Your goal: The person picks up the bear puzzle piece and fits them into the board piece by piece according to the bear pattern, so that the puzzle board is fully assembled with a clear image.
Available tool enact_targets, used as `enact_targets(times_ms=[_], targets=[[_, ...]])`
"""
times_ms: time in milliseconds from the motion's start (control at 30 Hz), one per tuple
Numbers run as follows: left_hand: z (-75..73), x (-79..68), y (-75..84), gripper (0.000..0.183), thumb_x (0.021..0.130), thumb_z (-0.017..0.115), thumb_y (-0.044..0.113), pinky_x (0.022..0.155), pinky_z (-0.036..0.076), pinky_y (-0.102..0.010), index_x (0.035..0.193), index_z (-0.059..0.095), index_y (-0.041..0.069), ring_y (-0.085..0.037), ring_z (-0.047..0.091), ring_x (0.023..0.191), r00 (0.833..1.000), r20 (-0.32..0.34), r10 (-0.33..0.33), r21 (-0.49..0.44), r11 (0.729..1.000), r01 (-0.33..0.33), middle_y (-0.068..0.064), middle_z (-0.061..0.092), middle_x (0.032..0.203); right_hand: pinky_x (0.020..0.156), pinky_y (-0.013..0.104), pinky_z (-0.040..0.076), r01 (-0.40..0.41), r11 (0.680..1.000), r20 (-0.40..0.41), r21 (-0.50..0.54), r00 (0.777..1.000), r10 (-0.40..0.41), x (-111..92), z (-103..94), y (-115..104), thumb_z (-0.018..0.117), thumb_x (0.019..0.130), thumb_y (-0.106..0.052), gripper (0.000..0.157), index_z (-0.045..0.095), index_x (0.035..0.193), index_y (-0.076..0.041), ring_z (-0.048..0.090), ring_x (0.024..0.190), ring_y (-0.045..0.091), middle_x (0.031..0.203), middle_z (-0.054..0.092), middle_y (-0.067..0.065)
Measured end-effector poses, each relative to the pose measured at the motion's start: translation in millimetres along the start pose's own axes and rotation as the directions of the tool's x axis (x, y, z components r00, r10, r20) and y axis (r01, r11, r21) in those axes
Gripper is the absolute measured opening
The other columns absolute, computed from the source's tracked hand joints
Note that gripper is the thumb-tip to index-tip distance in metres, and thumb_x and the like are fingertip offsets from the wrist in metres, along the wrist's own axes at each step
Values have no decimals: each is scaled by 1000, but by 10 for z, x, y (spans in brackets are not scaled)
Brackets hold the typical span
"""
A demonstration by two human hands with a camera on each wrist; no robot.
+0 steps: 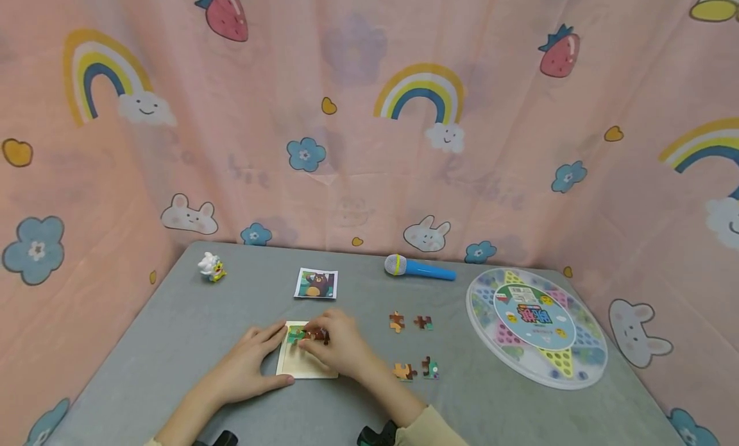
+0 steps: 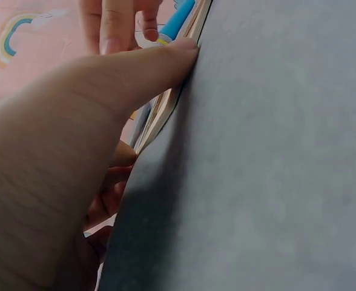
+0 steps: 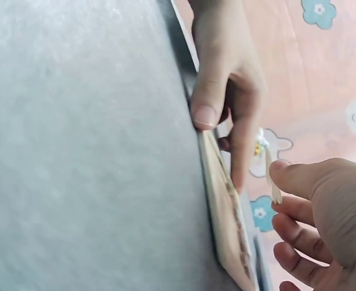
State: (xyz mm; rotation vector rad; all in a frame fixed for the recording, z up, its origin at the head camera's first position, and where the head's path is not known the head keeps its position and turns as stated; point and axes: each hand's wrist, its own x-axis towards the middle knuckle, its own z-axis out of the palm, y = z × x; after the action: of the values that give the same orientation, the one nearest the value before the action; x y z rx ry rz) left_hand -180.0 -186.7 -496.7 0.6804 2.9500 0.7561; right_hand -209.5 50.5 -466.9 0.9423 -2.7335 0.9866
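A small cream wooden puzzle board lies on the grey table. My left hand holds the board along its left side, thumb at the near edge and index finger by the far left corner. Over the far part of the board, my right hand pinches a puzzle piece between thumb and index finger. That piece shows edge-on in the right wrist view, raised above the board. A green and brown piece lies in the board's far left corner. My right fingers partly hide the pieces there.
Right of the board lie several loose puzzle pieces. A picture card with a brown bear lies beyond it. Farther back are a blue toy microphone and a small white and yellow figurine. A round game board occupies the right side.
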Motion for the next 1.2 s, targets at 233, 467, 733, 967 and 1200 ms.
enact_targets(times_ms=[233,467,733,967,1200], targets=[[-27,-35,-13,98,85,81,65,102,53,-51,156,52,3,-21,52,123,998,-27,54,6,999,-54,-11,49,163,90,30,45,-58,998,67,-3,996,58,-13,126,31,83,93,-33,25,84,111,-15,57,96,5,102,72,-5],[-68,-53,-8,81,88,84,52,103,54,-52,151,60,7,-21,54,128,989,-45,143,38,989,-142,-6,53,160,92,31,42,-41,999,63,-2,997,41,-40,201,72,84,93,-32,23,84,111,-19,55,101,7,106,72,-5],[-108,-39,51,50,83,91,30,96,58,-48,128,79,12,-21,64,118,914,-106,391,133,917,-377,2,72,132,90,29,40,-33,999,40,-4,999,33,-59,230,83,85,93,-32,23,84,110,-17,54,99,5,104,70,-7],[-126,-32,59,41,84,90,29,94,59,-46,120,81,11,-20,67,115,891,-95,444,190,887,-422,1,74,126,89,28,38,-27,1000,26,-5,999,27,-70,239,79,85,92,-32,25,84,113,-17,54,101,6,104,70,-6],[-138,-39,69,40,87,88,30,96,59,-47,121,81,10,-21,66,116,912,-70,405,181,904,-388,0,74,128,87,25,38,-21,1000,20,5,1000,21,-78,237,85,86,92,-31,27,83,114,-17,53,97,4,100,69,-7]])
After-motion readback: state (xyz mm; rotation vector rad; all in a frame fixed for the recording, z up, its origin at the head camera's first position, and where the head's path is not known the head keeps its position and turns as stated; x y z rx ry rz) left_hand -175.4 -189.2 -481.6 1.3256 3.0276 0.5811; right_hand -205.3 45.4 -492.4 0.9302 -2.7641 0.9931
